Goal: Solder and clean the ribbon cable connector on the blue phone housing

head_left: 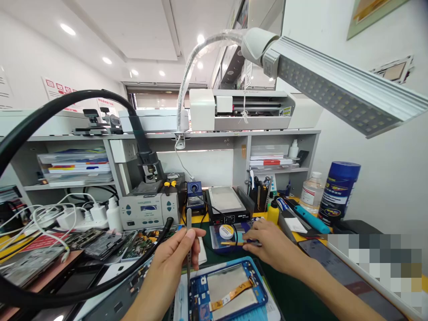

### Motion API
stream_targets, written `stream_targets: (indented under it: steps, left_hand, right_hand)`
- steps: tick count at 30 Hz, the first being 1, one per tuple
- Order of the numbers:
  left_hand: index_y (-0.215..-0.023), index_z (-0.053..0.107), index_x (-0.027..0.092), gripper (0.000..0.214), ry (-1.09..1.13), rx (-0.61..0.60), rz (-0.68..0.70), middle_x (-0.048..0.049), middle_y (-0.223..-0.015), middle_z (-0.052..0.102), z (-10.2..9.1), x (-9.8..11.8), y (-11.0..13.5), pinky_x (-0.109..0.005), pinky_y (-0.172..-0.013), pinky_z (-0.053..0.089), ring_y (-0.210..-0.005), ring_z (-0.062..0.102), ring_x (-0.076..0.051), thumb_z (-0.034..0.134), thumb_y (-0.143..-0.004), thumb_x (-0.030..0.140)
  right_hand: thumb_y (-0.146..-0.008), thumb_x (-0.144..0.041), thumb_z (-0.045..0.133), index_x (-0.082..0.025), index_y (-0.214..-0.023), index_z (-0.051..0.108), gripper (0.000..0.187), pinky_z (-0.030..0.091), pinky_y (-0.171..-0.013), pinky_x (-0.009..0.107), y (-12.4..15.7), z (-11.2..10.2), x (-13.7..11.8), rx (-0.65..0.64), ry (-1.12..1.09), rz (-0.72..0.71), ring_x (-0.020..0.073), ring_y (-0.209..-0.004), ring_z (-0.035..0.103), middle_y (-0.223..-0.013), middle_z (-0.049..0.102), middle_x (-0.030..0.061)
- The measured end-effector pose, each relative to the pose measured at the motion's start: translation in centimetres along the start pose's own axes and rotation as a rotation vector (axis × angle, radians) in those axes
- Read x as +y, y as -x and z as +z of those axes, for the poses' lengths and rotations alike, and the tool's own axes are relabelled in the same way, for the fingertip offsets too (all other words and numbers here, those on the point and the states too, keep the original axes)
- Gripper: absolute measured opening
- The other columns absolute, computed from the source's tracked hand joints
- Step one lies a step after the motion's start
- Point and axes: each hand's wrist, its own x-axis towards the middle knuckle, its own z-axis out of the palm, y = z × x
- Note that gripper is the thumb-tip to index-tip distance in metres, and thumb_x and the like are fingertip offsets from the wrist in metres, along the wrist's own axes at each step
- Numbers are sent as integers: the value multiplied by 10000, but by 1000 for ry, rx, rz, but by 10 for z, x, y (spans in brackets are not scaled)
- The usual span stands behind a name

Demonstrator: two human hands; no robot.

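My left hand (177,254) is closed, pinching slim metal tweezers (189,219) that stand nearly upright, their lower end over the left edge of a phone frame. That blue phone frame (261,285) lies in front of me, with an orange flex cable (234,294) slanting across its pale middle. Further right, my right hand (267,243) reaches forward. Its fingers are bent around a thin rod (230,243), gold at its left end, beside a clear plastic box (217,238); the fingers partly hide it. A round white-and-yellow tin (226,231) sits on the box.
A black hose (110,292) loops across the left side over phone parts. Behind are a grey hot-air station (143,209), a soldering station (195,194) and a heating plate (227,198). A blue can (337,196) stands right, near a phone (354,272). A lamp (334,84) hangs overhead.
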Motion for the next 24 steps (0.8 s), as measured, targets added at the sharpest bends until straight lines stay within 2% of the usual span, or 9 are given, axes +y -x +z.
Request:
stream_targets:
  steps: [2, 5, 7, 9, 12, 15, 18, 21, 24]
  left_hand:
    - [-1009, 752, 179, 480, -44, -10, 12, 5, -784, 560, -1, -1, 0, -293, -703, 427, -729, 507, -166, 686, -878, 636]
    - [-1033, 757, 210, 472, -253, 23, 107, 8, -782, 544, -5, 0, 0, -305, -769, 404, -789, 524, -191, 594, -939, 643]
    - [-1043, 761, 231, 467, -400, 54, 182, 9, -772, 534, -9, 1, 0, -301, -781, 391, -812, 523, -202, 539, -972, 636]
    - [-1068, 757, 230, 464, -496, 17, 234, -1, -794, 573, -11, 4, 0, -295, -765, 391, -815, 532, -210, 490, -1006, 605]
    - [-1112, 742, 215, 434, -587, -133, 338, -37, -929, 677, -6, 12, 3, -294, -816, 416, -901, 587, -230, 434, -1054, 516]
    - [-1106, 737, 220, 388, -630, -281, 444, -61, -1044, 705, 9, 21, 10, -310, -911, 428, -1004, 614, -238, 414, -1071, 433]
    - [-1053, 722, 199, 333, -691, -378, 521, -77, -1025, 693, 25, 29, 17, -336, -893, 427, -973, 600, -236, 430, -1057, 358]
    - [-1014, 712, 166, 304, -736, -411, 548, -77, -942, 667, 30, 33, 20, -351, -848, 427, -913, 580, -230, 459, -1039, 333]
    - [-1293, 636, 167, 371, -737, -399, 528, -73, -1053, 670, 18, 34, 21, -364, -919, 447, -971, 605, -225, 568, -999, 384]
  right_hand:
    - [-1006, -351, 662, -187, -1148, 703, 221, 555, -952, 488, -1, 3, -3, 89, -55, -27, 243, -1061, 693, -1150, 725, 64]
    - [-1022, -335, 636, -186, -1132, 698, 195, 552, -953, 482, -2, 3, 0, 271, -165, 17, 238, -1054, 690, -1141, 721, 62]
    - [-1027, -358, 623, -188, -1121, 688, 206, 569, -895, 446, -2, 1, 2, 367, -267, 50, 218, -977, 693, -1102, 715, 56]
    - [-1033, -396, 603, -189, -1123, 675, 237, 579, -802, 394, 0, -4, -2, 393, -395, 46, 190, -865, 682, -1025, 704, 40]
    - [-1044, -465, 556, -177, -1130, 658, 317, 552, -668, 329, 7, -13, -20, 279, -611, -30, 160, -723, 648, -871, 662, 2]
    - [-998, -554, 592, -174, -1126, 659, 407, 474, -573, 276, 16, -24, -47, 43, -777, -138, 131, -613, 568, -746, 582, -42]
    - [-972, -597, 601, -179, -900, 669, 429, 388, -558, 256, 25, -33, -68, -142, -850, -199, 114, -606, 466, -689, 487, -56]
    - [-1002, -611, 533, -193, -757, 560, 485, 364, -565, 256, 30, -39, -76, -204, -879, -187, 115, -623, 434, -690, 472, -46]
    - [-1027, -618, 480, -210, -867, 531, 441, 391, -563, 246, 33, -40, -76, -221, -911, -126, 114, -619, 481, -726, 521, -45]
